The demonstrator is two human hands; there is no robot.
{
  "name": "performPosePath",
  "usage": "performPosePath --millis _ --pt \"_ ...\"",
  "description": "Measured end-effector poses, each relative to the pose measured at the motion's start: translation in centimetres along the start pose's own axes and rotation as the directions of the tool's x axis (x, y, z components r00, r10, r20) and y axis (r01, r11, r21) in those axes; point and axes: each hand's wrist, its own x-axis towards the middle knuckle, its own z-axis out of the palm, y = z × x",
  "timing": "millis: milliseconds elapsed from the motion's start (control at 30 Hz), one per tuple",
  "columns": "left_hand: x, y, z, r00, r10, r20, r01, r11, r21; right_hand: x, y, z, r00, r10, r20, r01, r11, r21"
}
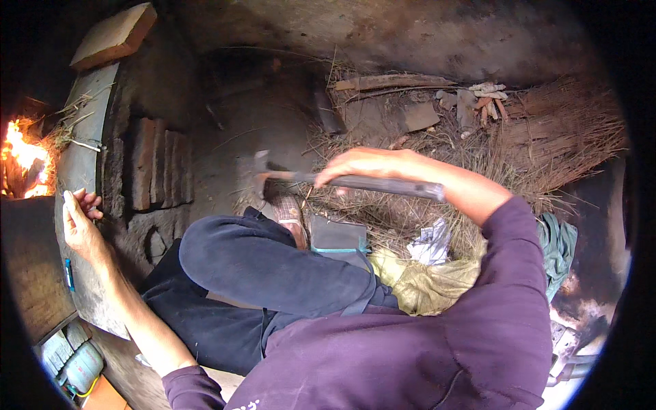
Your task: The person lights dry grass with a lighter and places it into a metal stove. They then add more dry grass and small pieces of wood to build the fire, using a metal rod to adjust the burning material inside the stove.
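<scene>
My right hand (353, 166) is wrapped over the handle of a hammer (389, 185). The tool lies roughly level, its blurred head (260, 174) to the left above my shoe (289, 212); the handle's butt reaches under my right forearm. My left hand (84, 223) is over the grey ledge (84, 169) at the left, thumb and fingers curled close together; whether something small is between them I cannot tell. A fire (25, 159) burns just beyond the ledge, up and left of this hand. Straw and thin sticks (77, 118) lie on the ledge beside the flames.
A block (114, 36) sits at the ledge's far end, and a small teal lighter-like object (69, 275) near my left wrist. Bricks (159, 164) stand below the ledge. Dry brushwood (558, 133), a split log (394, 81), a yellowish sack (435, 284) and a dark pad (338, 234) lie right and ahead.
</scene>
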Motion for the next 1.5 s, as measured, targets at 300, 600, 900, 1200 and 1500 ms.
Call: performPosePath --millis 300,600,900,1200,1500 --pt "-0.9 0.2 1.3 0.996 0.036 0.077 -0.04 0.998 0.052 -12.1 -3.5 3.7 0.576 0.742 0.342 -0.736 0.288 0.613" --pt "-3.8 0.4 3.4 0.948 0.206 0.244 -0.257 0.946 0.199 -20.9 -7.3 5.7 0.33 0.921 -0.206 -0.944 0.315 -0.102" --pt "-6.5 -0.5 5.0 0.826 0.338 0.451 -0.471 0.854 0.223 -42.2 -13.2 10.2 -0.011 0.967 -0.256 -0.974 -0.069 -0.217" --pt "-9.8 2.2 8.9 0.74 0.028 0.672 -0.206 0.961 0.186 -31.1 -13.2 9.2 0.271 0.89 -0.366 -0.952 0.304 0.034" --pt "-24.6 5.6 26.9 -0.325 0.114 0.939 -0.592 0.75 -0.297 -41.5 -16.7 22.9 0.311 0.88 -0.36 -0.942 0.336 0.007"
